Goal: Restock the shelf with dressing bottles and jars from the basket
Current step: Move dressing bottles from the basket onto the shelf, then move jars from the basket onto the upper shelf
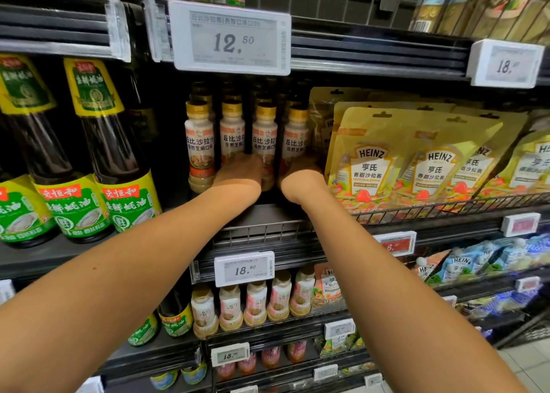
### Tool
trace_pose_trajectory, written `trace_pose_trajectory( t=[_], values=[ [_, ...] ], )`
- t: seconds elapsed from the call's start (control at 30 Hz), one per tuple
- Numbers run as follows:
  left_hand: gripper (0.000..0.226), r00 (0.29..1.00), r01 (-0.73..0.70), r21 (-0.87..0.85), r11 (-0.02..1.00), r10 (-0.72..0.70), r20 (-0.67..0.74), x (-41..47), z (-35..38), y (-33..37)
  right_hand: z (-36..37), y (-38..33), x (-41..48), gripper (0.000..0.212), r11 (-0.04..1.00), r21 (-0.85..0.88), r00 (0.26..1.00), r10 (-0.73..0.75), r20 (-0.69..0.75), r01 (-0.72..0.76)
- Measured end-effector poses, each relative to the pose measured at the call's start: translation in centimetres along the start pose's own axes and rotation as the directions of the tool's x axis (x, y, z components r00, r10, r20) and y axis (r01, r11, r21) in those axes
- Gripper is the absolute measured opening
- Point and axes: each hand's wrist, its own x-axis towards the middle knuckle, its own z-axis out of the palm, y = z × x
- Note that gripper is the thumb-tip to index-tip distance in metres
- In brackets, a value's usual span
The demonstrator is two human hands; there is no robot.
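Four front dressing bottles with gold caps and white labels stand in rows on the middle shelf [262, 214]. My left hand [239, 171] reaches in and wraps round the lower part of the second dressing bottle [232, 130], its thumb side touching the third bottle [265, 133]. Beside it, my right hand [300, 174] closes round the base of the fourth dressing bottle [296, 138]. Seen from behind, both hands hide their fingertips. The first bottle [200, 142] stands free at the left. No basket is in view.
Tall dark oyster sauce bottles [113, 160] fill the shelf to the left. Yellow Heinz pouches [372, 160] lean behind a wire rail on the right. A large 12.50 price tag [232, 37] hangs overhead. More dressing bottles [256, 303] stand on the shelf below.
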Motion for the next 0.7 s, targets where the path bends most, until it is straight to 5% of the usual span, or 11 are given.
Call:
trace_pose_trajectory(
  t=[0.3,0.43,0.53,0.7],
  values=[
    [0.039,1.0,0.017,-0.057,0.998,-0.018,-0.016,-0.4,-0.7,-0.6,-0.2,0.3,-3.2,0.029,0.983,0.18,0.992,0.043,-0.115,-0.022],
    [0.01,0.989,-0.144,-0.298,0.944,0.127,-0.074,-2.0,-2.0,-0.8,0.0,1.6,-5.4,0.013,0.911,0.386,0.955,-0.026,-0.294,0.143],
    [0.012,0.955,-0.289,-0.607,0.74,0.18,-0.235,-5.0,-1.6,-0.2,0.3,3.2,-7.5,0.014,0.8,0.491,0.895,-0.123,-0.429,0.345],
    [0.003,0.909,-0.403,-0.866,0.297,0.242,-0.34,-8.9,-0.1,3.0,0.5,7.3,-10.8,0.009,0.607,0.66,0.844,-0.034,-0.535,0.442]
  ],
)
